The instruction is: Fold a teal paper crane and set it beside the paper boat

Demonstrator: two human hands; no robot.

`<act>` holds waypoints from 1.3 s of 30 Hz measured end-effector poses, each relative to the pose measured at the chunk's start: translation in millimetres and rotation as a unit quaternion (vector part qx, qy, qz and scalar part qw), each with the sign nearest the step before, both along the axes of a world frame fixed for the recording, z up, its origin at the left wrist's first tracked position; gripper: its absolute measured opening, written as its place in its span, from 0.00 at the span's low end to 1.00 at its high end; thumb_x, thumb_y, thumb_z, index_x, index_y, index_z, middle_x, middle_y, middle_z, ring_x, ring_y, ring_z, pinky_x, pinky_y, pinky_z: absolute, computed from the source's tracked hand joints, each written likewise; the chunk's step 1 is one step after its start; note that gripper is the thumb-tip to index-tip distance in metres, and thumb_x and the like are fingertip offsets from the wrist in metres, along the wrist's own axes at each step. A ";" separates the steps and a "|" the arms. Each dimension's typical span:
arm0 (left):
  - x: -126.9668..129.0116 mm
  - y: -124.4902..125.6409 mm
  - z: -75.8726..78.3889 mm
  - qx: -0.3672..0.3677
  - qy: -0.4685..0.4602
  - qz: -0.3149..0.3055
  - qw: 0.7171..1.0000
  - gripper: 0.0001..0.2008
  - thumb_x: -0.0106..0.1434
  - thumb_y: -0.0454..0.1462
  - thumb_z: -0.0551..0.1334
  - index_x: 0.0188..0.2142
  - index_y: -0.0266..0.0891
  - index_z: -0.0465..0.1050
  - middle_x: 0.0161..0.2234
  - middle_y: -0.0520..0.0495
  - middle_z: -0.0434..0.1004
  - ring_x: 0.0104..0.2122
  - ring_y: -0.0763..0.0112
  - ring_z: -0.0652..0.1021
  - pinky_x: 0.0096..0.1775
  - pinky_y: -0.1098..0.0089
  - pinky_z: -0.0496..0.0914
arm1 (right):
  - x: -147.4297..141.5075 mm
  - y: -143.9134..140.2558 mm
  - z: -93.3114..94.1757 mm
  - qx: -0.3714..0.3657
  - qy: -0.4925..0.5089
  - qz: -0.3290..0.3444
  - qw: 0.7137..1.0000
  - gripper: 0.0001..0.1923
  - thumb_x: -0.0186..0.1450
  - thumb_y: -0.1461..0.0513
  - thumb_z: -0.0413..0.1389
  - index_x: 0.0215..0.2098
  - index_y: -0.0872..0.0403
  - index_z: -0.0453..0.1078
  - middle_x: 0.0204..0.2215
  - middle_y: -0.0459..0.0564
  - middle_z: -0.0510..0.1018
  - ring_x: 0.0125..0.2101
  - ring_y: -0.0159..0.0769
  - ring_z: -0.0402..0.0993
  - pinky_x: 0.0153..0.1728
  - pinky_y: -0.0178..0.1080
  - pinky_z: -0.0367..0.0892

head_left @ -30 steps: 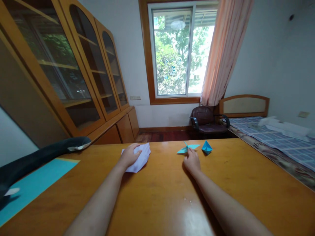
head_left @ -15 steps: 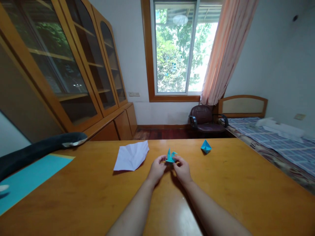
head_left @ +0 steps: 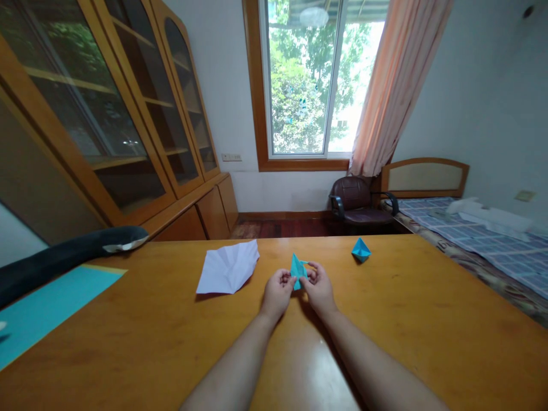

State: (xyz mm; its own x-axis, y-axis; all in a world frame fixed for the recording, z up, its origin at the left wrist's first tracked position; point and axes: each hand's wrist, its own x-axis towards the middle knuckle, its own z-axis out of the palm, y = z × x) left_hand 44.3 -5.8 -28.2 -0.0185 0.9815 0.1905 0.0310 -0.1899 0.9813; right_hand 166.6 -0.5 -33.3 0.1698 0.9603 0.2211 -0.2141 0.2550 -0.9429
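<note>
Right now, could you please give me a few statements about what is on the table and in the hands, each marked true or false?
1. Both hands, left hand and right hand, hold the blue fold. True.
2. The white paper lies right of the hands. False: it lies to their left.
3. A second blue piece sits on the table, untouched. True.
4. The left hand rests on the white paper. False: it is apart from it.
5. The chair stands on the table. False: it stands on the floor beyond it.

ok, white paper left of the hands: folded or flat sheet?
Folded. The white paper lies on the table with creases fanning out and a tapered, pointed outline, not a plain rectangle. Neither hand touches it.
</note>
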 end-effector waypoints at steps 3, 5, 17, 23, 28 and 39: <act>-0.8 0.5 -0.7 -0.010 -0.010 0.042 0.999 0.12 0.55 0.42 0.64 0.35 0.38 0.67 0.24 0.53 0.71 0.24 0.73 0.73 0.28 0.74 0.66 | 0.2 -0.8 1.4 -0.001 -0.002 0.031 1.000 0.16 0.52 0.58 0.60 0.38 0.53 0.68 0.32 0.50 0.80 0.33 0.39 0.77 0.36 0.41 0.72; -1.3 0.2 0.2 0.002 0.015 0.074 0.997 0.10 0.54 0.41 0.63 0.33 0.38 0.66 0.23 0.54 0.70 0.24 0.73 0.72 0.28 0.74 0.66 | 1.4 -1.5 2.4 0.000 -0.001 0.044 0.999 0.14 0.54 0.58 0.59 0.37 0.54 0.69 0.33 0.52 0.80 0.35 0.40 0.77 0.38 0.42 0.72; -0.2 -4.3 8.2 0.010 0.026 0.023 0.999 0.12 0.54 0.37 0.61 0.38 0.35 0.74 0.30 0.47 0.76 0.30 0.69 0.76 0.36 0.70 0.70 | 4.2 0.1 -3.2 0.002 -0.009 0.048 0.999 0.21 0.52 0.61 0.58 0.45 0.55 0.71 0.42 0.55 0.80 0.40 0.43 0.77 0.47 0.48 0.70; -3.2 -6.5 11.4 0.061 0.060 0.048 0.995 0.09 0.57 0.35 0.60 0.36 0.37 0.76 0.35 0.45 0.78 0.37 0.66 0.77 0.43 0.67 0.70 | 6.9 -2.3 -1.1 0.039 -0.083 0.018 0.996 0.20 0.55 0.61 0.55 0.46 0.53 0.73 0.51 0.54 0.73 0.51 0.42 0.70 0.54 0.47 0.64; -6.4 -2.6 7.0 0.091 0.085 0.083 0.989 0.09 0.59 0.36 0.59 0.34 0.37 0.77 0.34 0.44 0.77 0.36 0.67 0.76 0.41 0.67 0.70 | 8.7 -3.7 0.2 0.026 -0.066 0.023 0.997 0.17 0.56 0.59 0.57 0.43 0.51 0.76 0.45 0.52 0.76 0.45 0.40 0.72 0.46 0.43 0.70; -0.2 -3.3 2.4 0.018 -0.044 -0.023 0.999 0.13 0.57 0.36 0.61 0.41 0.37 0.79 0.37 0.44 0.81 0.35 0.65 0.78 0.41 0.67 0.72 | 8.2 1.3 -7.2 0.017 -0.010 0.033 0.999 0.20 0.52 0.60 0.62 0.45 0.50 0.75 0.46 0.51 0.78 0.45 0.43 0.73 0.49 0.46 0.67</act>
State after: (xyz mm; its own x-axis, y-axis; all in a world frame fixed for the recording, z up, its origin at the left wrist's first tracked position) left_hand 44.1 -9.1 -25.8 0.0085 0.9741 0.2261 -0.0655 -0.2251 0.9721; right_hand 174.7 0.7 -40.6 0.1020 0.9613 0.2559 -0.2128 0.2724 -0.9384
